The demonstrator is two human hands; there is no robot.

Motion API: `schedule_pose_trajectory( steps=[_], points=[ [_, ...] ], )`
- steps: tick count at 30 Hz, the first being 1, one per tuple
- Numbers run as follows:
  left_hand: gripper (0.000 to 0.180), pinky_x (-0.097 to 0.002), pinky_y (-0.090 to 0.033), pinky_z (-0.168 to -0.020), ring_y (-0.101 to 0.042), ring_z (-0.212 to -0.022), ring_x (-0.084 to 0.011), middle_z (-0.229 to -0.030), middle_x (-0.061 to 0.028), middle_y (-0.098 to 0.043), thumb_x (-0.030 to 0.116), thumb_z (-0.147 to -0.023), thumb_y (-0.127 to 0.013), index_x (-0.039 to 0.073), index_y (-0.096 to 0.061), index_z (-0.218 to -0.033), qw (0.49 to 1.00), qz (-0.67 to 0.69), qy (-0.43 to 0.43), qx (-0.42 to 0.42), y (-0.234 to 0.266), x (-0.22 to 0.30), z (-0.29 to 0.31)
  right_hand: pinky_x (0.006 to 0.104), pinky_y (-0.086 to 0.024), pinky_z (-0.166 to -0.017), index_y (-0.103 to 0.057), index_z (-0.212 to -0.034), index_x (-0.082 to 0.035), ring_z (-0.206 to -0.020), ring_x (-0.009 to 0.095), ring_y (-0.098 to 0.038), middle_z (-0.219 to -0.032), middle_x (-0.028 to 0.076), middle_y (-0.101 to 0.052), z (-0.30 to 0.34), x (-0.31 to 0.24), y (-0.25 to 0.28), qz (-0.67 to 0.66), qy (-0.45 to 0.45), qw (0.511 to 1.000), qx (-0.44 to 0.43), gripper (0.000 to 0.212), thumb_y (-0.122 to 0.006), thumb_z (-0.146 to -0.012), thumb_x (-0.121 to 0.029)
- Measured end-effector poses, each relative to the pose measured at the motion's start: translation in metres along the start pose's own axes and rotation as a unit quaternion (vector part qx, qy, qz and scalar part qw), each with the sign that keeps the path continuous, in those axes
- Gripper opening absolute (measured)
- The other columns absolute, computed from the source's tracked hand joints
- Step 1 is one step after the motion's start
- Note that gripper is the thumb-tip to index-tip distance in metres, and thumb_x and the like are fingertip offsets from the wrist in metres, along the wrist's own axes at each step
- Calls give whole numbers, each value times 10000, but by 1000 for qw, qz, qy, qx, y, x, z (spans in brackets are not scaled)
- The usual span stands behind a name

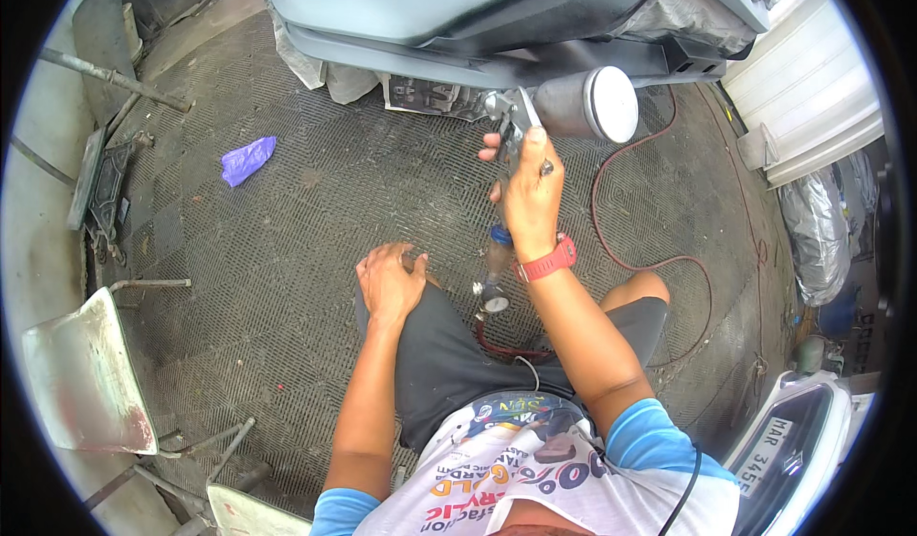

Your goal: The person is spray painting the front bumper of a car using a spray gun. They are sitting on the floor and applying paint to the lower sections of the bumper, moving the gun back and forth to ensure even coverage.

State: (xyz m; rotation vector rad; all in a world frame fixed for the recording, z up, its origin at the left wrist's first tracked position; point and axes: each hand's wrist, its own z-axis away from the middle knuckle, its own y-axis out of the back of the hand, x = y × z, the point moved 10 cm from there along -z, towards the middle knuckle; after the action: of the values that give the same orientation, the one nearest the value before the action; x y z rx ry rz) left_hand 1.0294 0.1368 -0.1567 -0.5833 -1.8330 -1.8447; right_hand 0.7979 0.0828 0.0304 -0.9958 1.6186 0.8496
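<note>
Fingers of the left hand (pixel 390 283) lie loose over the left leg (pixel 430 345). Those of the right hand (pixel 533 192) grasp the spray gun (pixel 517 120), lifted near the bumper's lower edge; contact is unclear. Red hose (pixel 598 202) loops rightward. Leftward, open floor (pixel 296 211) gives moving room, a purple bag (pixel 248 160) lying toward its left edge. Beyond stands the grey bumper (pixel 420 10).

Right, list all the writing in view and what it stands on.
Wording not copied, only placed:
Shirt: coloured lettering, partly creased.
White plate, lower right: dark characters.
Dark surface, right edge: lettering, blurred.
Gauge below the spray gun: markings too small to read.
</note>
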Motion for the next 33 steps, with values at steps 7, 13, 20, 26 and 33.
schedule_pose_trajectory(
  steps=[7, 13, 20, 26, 33],
  points=[
    [369, -478, -416, -1196, -656, -1346, -300, -1319, -92, -787, 379, -962, -809, 101, -826, -1204, 1000, -5, 4, -1, 5, -3, 5, 258, -540, -501, -678, -1338, 16, -866, 157, -765, -1020, 125, -789, -1, 9, 54, 1, 3, 999, 37, 662, -343, -1207, -539],
    [370, -474, -425, -1190, -661, -1341, -298, -1322, -97, -786, 379, -971, -801, 108, -822, -1223, 999, -29, 19, -17, 10, -4, 9, 259, -546, -508, -678, -1334, 16, -868, 155, -763, -1039, 116, -788, -5, 3, 109, 16, 27, 994, 108, 654, -349, -1208, -534],
    [365, -479, -429, -1189, -669, -1323, -310, -1322, -100, -784, 371, -969, -802, 104, -822, -1218, 999, -52, 13, -5, 12, 8, 12, 244, -517, -510, -644, -1524, -44, -728, 78, -694, -962, 52, -775, -5, 21, 69, -33, -29, 999, 7, 509, -472, -1207, -404],
    [365, -478, -435, -1184, -663, -1337, -310, -1337, -92, -782, 359, -952, -814, 99, -823, -1208, 997, -79, 16, 5, 14, 21, 21, 256, -534, -552, -554, -1633, -82, -849, 95, -731, -1009, 60, -789, -8, 31, 40, -112, -23, 987, -113, 546, -495, -1202, -412],
    [375, -482, -425, -1203, -653, -1365, -305, -1359, -82, -777, 365, -957, -800, 99, -818, -1222, 994, -103, 8, 44, 32, 30, 49, 244, -579, -613, -420, -1719, -132, -1034, 129, -746, -1219, 102, -769, -24, 91, 116, -95, -4, 994, -61, 559, -469, -1212, -361]
  ],
)
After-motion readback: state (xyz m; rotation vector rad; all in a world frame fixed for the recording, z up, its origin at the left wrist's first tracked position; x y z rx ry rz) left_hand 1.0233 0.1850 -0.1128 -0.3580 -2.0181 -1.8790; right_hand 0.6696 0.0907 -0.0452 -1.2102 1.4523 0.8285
